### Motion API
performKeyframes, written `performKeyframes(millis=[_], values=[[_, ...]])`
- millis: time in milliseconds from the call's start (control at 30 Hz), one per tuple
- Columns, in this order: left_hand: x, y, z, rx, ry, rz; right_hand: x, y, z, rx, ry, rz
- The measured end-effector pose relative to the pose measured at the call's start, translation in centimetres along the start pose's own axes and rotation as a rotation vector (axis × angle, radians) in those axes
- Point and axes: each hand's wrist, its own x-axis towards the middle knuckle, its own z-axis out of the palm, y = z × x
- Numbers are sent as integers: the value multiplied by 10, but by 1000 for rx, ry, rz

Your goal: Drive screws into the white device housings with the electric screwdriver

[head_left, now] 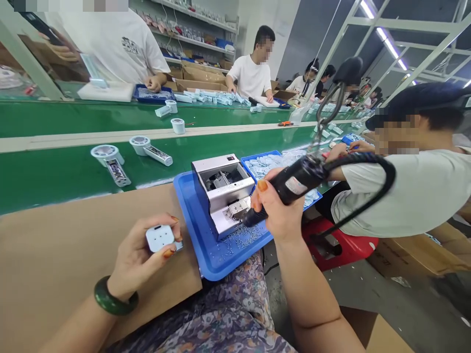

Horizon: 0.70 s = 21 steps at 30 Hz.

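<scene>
Two bare hands are busy: the left hand (136, 260) grips a small white square plastic part (160, 239), while the right hand (275, 206) clenches a black corded rotary tool (298, 184), its tip just beside a silver metal fixture (221, 191) on a blue plastic tray (193, 230).

Black electric screwdriver (303, 179) in my right hand (277, 208): white sticker (296, 185) with reddish print, too small for me to read.
Silver metal machine (221, 193): small dark switch on top, no legible marking.
Brown cardboard box (415, 257) on the floor: dark printing, blurred.
Co-worker's white T-shirt (110, 49): dark chest graphic, unreadable.
</scene>
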Motion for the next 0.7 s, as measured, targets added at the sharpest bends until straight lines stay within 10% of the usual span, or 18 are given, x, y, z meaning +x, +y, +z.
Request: performKeyframes(millis=[367,700], values=[[5,9,18,319,-130,-102,-5,-63,42,296,-98,19],[7,12,21,289,-152,-69,-6,-63,73,200,-98,10]])
